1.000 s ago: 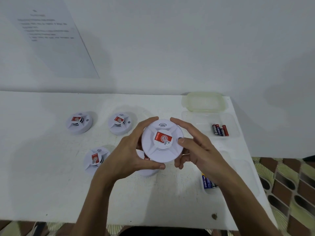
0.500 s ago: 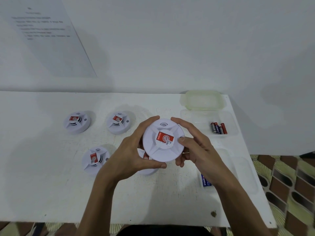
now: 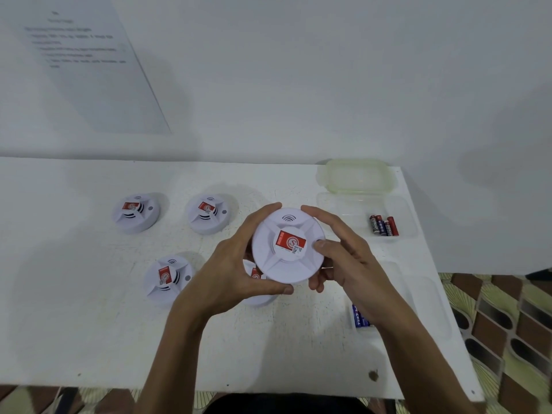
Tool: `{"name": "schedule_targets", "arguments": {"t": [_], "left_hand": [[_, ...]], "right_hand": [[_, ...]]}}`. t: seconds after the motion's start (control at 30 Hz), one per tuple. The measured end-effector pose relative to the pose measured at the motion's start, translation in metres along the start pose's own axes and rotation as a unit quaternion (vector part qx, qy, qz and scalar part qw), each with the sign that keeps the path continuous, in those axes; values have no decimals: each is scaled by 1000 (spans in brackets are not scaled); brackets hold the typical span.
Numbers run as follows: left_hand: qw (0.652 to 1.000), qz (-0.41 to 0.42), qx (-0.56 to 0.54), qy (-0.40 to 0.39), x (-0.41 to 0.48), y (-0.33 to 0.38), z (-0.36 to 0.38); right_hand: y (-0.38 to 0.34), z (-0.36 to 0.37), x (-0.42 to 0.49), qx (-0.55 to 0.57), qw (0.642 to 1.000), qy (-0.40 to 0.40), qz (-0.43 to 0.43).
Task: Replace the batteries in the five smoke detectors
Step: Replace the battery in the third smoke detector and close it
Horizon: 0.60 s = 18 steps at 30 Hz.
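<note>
Near edge: the white table (image 3: pixel 89 339) had open room at left. Blue batteries (image 3: pixel 360 318) lay in a clear tray (image 3: pixel 427 306) beside the right forearm; we read only "CELL".

The left hand (image 3: pixel 236 270) and right hand (image 3: pixel 349 264) gripped the held smoke detector (image 3: pixel 288 246) above the table. The fingers were curled round its rim and the right thumb pressed on its face. The small print on its red label was unreadable.

On the table:
- a near-left detector (image 3: pixel 165 277)
- a half-hidden detector (image 3: pixel 260 300)
- a rear-left detector (image 3: pixel 136 213)
- a rear-middle detector (image 3: pixel 209 213)

Farther right lay red-and-blue batteries (image 3: pixel 383 225) marked "EVEREADY". A pale green lid (image 3: pixel 358 176) sat at the far edge. The wall sheet (image 3: pixel 89 55) was blurred.
</note>
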State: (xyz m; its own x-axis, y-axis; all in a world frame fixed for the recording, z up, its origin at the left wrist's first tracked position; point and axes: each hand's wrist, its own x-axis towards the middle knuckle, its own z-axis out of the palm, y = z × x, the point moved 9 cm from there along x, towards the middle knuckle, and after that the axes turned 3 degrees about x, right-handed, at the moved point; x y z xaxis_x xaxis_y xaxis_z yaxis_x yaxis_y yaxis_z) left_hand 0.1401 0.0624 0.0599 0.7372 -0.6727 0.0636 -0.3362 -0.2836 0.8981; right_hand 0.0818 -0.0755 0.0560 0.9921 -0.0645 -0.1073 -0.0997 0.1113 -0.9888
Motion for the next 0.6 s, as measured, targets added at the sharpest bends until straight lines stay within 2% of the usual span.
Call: {"name": "schedule_targets", "arguments": {"t": [0.43,0.6], "left_hand": [[1000,0,12,-7,-1,4,3],[1000,-2,-4,-11,-3,6,2]], "right_hand": [[0,-1,-4,2,1000,1,-1],[-7,3,-10,-50,998,-42,14]]}}
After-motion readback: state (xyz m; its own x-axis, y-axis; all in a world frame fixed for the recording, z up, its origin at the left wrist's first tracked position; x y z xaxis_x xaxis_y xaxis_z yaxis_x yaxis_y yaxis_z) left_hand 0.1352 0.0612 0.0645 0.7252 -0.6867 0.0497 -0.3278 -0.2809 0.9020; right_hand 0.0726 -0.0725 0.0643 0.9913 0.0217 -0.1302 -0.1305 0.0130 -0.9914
